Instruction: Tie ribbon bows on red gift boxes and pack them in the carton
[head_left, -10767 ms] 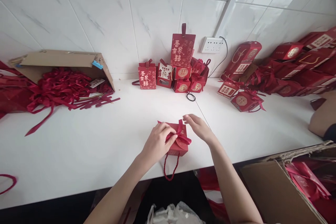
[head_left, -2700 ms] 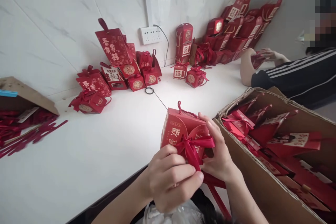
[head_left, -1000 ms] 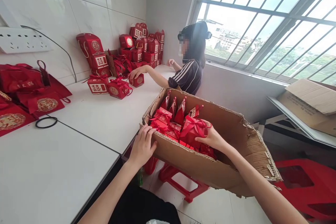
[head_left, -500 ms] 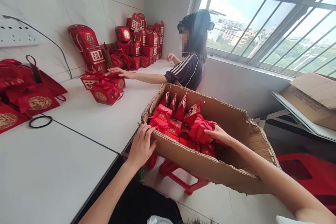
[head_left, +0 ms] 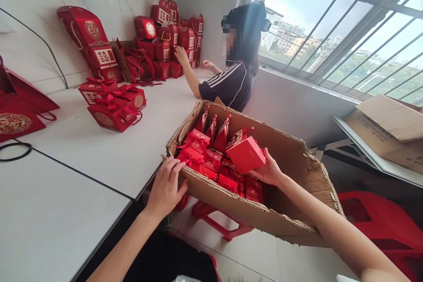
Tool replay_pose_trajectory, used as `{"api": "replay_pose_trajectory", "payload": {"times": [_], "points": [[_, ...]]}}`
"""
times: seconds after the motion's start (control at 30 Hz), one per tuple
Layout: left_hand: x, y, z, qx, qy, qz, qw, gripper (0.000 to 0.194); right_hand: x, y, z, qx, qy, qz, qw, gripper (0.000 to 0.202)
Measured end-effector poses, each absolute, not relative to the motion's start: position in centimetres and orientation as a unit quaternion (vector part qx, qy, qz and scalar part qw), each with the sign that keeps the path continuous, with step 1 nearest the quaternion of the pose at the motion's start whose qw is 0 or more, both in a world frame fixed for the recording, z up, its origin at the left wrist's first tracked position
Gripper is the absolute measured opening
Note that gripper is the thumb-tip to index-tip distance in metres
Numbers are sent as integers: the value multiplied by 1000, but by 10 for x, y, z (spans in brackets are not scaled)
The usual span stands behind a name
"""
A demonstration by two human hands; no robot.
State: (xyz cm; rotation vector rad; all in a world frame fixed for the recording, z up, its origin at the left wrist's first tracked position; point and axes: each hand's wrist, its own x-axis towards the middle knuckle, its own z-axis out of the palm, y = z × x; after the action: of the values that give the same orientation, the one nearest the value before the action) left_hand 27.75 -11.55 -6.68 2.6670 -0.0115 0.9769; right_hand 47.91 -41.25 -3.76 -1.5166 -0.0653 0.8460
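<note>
A large cardboard box with a worn rim stands in front of me, holding several small red gift boxes. My left hand hooks its fingers over the box's near left rim, the thumb against the outer wall. Inside, my right hand grips a red gift box by its lower right side. That gift box is tipped, so a plain red face shows towards me. Behind it, slim pointed gift boxes stand in a row; others in front carry ribbon bows.
On the white table, red gift boxes with bows stand left, near stacked boxes by the wall. A co-worker sits beyond the cardboard box. Red stools and flattened cardboard are nearby.
My right hand has turned over a gift box, bringing a plain face into view where a ribbon showed. My left hand stays on the rim. The co-worker's arm moved from the bowed boxes to the stack.
</note>
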Motion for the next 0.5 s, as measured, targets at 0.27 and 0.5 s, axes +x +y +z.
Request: {"api": "replay_pose_trajectory", "payload": {"times": [0.27, 0.5], "points": [[276, -117, -68, 927, 4, 333, 172, 43, 492, -423, -93, -872, -218, 166, 405, 106], [272, -119, -69, 926, 10, 327, 188, 43, 471, -395, -137, -879, -252, 183, 361, 88]]}}
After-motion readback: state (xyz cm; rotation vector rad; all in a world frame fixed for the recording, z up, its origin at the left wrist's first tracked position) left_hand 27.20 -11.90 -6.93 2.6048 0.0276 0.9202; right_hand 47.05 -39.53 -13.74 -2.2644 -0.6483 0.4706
